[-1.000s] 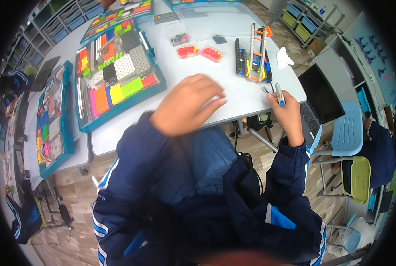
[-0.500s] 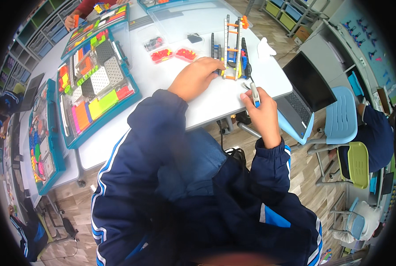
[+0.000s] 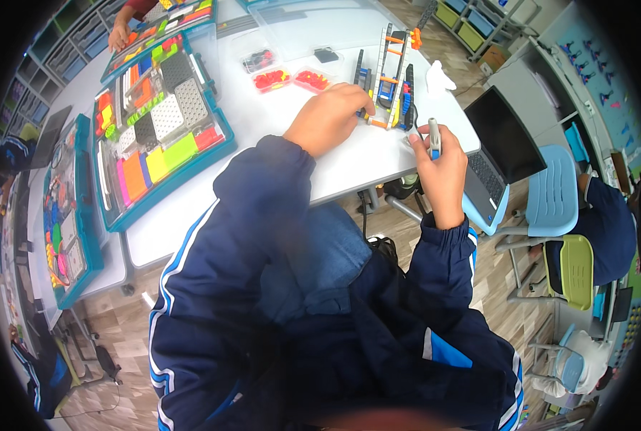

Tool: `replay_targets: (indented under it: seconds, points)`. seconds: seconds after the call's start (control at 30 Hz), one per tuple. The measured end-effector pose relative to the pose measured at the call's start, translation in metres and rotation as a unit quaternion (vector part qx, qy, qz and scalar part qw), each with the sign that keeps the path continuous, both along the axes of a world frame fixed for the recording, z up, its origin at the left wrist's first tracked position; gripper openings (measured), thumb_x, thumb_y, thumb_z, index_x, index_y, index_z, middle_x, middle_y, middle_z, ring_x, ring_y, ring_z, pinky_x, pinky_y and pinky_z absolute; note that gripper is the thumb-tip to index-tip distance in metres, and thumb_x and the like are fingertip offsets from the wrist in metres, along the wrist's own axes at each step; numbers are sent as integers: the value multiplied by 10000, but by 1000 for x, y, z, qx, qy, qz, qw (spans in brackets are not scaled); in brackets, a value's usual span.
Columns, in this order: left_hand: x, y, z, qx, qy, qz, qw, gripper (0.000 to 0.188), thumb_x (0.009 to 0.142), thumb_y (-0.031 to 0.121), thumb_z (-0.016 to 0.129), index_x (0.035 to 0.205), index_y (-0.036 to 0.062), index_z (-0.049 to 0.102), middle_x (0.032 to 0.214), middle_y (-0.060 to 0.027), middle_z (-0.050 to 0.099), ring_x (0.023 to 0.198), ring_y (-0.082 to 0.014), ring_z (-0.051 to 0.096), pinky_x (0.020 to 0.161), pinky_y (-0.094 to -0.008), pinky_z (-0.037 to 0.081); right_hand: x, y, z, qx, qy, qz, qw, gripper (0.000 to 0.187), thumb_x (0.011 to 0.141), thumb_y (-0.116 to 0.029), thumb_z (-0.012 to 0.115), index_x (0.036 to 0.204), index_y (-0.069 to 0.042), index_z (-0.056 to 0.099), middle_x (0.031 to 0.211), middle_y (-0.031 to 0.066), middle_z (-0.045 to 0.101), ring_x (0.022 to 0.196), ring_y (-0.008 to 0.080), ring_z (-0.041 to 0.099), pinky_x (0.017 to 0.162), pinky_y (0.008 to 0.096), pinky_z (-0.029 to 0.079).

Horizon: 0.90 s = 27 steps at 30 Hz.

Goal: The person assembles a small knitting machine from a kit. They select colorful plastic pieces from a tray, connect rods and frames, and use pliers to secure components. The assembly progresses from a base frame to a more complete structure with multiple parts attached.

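Near the table's right corner stands a tall building-brick model (image 3: 390, 79), with white uprights, orange crossbars, and blue, yellow and black parts. My left hand (image 3: 328, 120) reaches in from its left, fingers bent and closed on the yellow corner of its base. Just beyond the front table edge, my right hand (image 3: 442, 172) is closed around a small grey-white tool (image 3: 434, 135) with a blue part; its exact kind I cannot make out. A thin dark cable lies between the model and this hand. My left fingertips are partly hidden behind the hand.
Small clear boxes of red pieces (image 3: 272, 79) sit behind my left hand. Teal trays of colourful bricks (image 3: 164, 188) fill the table's left. A crumpled white tissue (image 3: 440, 76) lies right of the model. An open laptop (image 3: 503, 136) rests on a blue chair. Another person's hand (image 3: 119, 36) touches the far tray.
The view has shifted slightly. The model leans further right in the picture, my left hand staying at its base. My right hand with the tool has moved a little right and up.
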State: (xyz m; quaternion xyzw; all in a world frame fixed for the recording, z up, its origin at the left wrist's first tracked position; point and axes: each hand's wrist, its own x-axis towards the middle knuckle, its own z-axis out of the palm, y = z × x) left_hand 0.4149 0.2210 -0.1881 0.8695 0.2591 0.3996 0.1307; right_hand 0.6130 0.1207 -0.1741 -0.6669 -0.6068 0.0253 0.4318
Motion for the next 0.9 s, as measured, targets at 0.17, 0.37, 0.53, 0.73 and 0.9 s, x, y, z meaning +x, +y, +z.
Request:
replay_targets:
  seconds: [0.17,0.37,0.53,0.73,0.9]
  points:
    - [0,-3,4,1,0,15,1000,265,738,-72,533,947,69,614,960,-98,621,946,-289,594,788,-374,498,0,10,-4,12,-27,4,1000,268,795,-187,740,981,-21,644,842,108,615,762,239,608,697,343,481]
    - [-1,-5,5,-2,18,-4,1000,303,727,-61,547,976,90,627,999,-90,590,955,-294,580,802,-380,489,-11,13,-13,6,-94,17,995,508,771,-217,758,1188,-37,531,1153,175,514,878,381,626,752,427,510]
    - [1,-7,1,53,74,-30,995,291,767,-3,599,1030,111,647,1118,-94,525,1020,-293,551,854,-385,470,-16,22,-5,-19,-136,38,990,555,786,-244,730,1282,-167,494,1252,188,506,903,399,646,727,447,527]
    - [12,-7,-9,88,41,-5,995,207,801,100,669,1006,84,646,1175,-104,522,1059,-286,539,902,-380,459,-20,30,-7,-55,-161,36,985,520,805,-257,668,1296,-210,506,1074,178,625,890,362,661,727,437,535]
    - [16,-5,-13,122,73,45,989,138,827,119,643,942,42,635,1184,-107,527,1072,-280,539,912,-378,457,-28,30,-13,-29,-170,10,985,491,787,-243,646,1265,-202,545,965,176,629,811,362,662,687,440,536]
